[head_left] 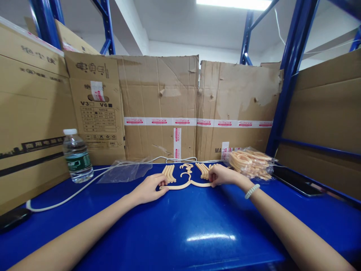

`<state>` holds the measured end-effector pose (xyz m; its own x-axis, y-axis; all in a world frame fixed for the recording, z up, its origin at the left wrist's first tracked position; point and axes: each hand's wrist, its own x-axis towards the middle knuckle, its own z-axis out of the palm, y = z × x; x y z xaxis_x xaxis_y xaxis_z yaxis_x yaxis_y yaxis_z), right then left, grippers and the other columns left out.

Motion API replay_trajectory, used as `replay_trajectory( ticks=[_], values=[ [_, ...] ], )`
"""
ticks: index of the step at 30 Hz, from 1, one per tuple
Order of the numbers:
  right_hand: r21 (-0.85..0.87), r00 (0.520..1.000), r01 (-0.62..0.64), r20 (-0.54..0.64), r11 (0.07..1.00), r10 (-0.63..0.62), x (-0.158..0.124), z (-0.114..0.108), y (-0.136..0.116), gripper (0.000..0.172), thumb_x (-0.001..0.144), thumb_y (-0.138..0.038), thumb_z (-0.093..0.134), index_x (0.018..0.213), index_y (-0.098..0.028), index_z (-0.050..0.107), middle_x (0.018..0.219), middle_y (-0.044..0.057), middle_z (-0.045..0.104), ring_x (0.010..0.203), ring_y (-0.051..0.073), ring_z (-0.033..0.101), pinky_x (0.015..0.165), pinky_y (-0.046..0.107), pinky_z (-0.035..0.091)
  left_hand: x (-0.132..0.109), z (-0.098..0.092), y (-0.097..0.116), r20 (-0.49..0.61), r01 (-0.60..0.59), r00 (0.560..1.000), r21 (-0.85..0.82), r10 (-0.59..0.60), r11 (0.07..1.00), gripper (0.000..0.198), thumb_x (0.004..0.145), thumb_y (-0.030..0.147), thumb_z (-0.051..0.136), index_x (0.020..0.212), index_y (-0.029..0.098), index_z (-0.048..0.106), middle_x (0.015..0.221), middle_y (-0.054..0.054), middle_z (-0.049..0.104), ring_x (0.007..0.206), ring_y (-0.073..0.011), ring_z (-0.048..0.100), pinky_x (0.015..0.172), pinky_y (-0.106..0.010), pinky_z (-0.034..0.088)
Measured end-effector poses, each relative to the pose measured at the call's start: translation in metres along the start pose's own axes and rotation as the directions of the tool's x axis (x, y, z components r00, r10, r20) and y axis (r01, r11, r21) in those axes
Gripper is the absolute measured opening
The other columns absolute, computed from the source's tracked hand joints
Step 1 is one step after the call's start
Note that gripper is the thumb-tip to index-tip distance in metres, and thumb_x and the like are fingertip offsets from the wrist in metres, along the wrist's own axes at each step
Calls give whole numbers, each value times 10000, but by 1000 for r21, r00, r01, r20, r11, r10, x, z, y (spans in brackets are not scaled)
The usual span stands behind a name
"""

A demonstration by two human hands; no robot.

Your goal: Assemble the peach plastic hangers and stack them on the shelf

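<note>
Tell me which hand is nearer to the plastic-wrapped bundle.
Right. The right hand is just left of the plastic-wrapped bundle; the left hand is farther left, at the opposite end of the front hanger.

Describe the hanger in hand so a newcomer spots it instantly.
On the blue table, before the taped cardboard, find the left hand and right hand. The pale hanger spans between them. Unlike the other hangers lined up behind it, it lies frontmost, a hand at each end.
</note>
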<state>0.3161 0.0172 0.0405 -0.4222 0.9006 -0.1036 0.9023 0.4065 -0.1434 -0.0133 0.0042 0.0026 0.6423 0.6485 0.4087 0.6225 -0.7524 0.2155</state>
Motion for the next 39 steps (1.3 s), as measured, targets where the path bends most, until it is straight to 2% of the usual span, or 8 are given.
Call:
replay_trajectory(
  ticks=[3, 6, 10, 15, 21, 29, 39],
  values=[
    [13, 1000, 6, 2, 1000, -6, -5, -8, 7, 163, 908, -268, 665, 985, -125, 657, 898, 22, 676, 804, 164, 658, 749, 338, 555, 0, -1, -2, -15, 6, 1000, 7, -6, 1000, 199, 913, 350, 612, 915, 151, 601, 871, -24, 598, 825, -188, 587, 761, -358, 485],
    [-4, 1000, -16, 4, 1000, 16, -10, -15, 13, 174, 900, -292, 672, 962, -129, 662, 899, 28, 675, 801, 168, 650, 759, 340, 544, 0, -7, -7, 20, -9, 1000, 2, 9, 1000, 209, 898, 360, 629, 906, 151, 612, 885, -28, 604, 853, -197, 587, 782, -370, 481],
    [-46, 997, -55, 60, 997, 57, -15, -18, 12, 174, 904, -310, 665, 919, -137, 665, 882, 18, 675, 787, 165, 647, 752, 336, 541, 1, -15, -14, 72, -20, 997, -13, 21, 1000, 225, 902, 371, 635, 893, 146, 622, 860, -21, 613, 793, -177, 596, 737, -345, 496],
    [-79, 987, -78, 132, 994, 88, -16, -15, 3, 167, 919, -299, 649, 939, -134, 662, 886, 16, 671, 792, 161, 649, 742, 334, 548, 1, -13, -18, 92, -22, 996, -12, 23, 1000, 246, 927, 370, 614, 834, 142, 615, 794, -3, 608, 709, -151, 594, 689, -319, 504],
    [-141, 976, -127, 158, 982, 149, -17, -14, -1, 169, 931, -296, 634, 930, -129, 652, 895, 19, 668, 787, 157, 650, 733, 329, 555, 0, -6, -18, 49, -21, 999, 23, 20, 1000, 245, 931, 367, 607, 828, 145, 611, 789, -3, 606, 726, -157, 594, 707, -328, 500],
    [-167, 972, -143, 162, 976, 170, -17, -14, -4, 201, 935, -328, 626, 935, -128, 650, 890, 20, 669, 792, 161, 651, 738, 335, 550, 0, 4, -19, -13, -6, 1000, 126, 7, 992, 234, 933, 350, 608, 822, 144, 605, 797, -5, 605, 767, -168, 603, 715, -332, 504],
    [-159, 955, -188, 199, 969, 218, -15, -12, -1, 193, 936, -312, 627, 983, -125, 645, 934, 30, 666, 812, 166, 653, 735, 338, 559, -2, 1, -7, -34, -11, 999, 244, 20, 970, 206, 911, 323, 635, 811, 148, 596, 788, 0, 592, 778, -174, 596, 732, -344, 502]
  ],
)
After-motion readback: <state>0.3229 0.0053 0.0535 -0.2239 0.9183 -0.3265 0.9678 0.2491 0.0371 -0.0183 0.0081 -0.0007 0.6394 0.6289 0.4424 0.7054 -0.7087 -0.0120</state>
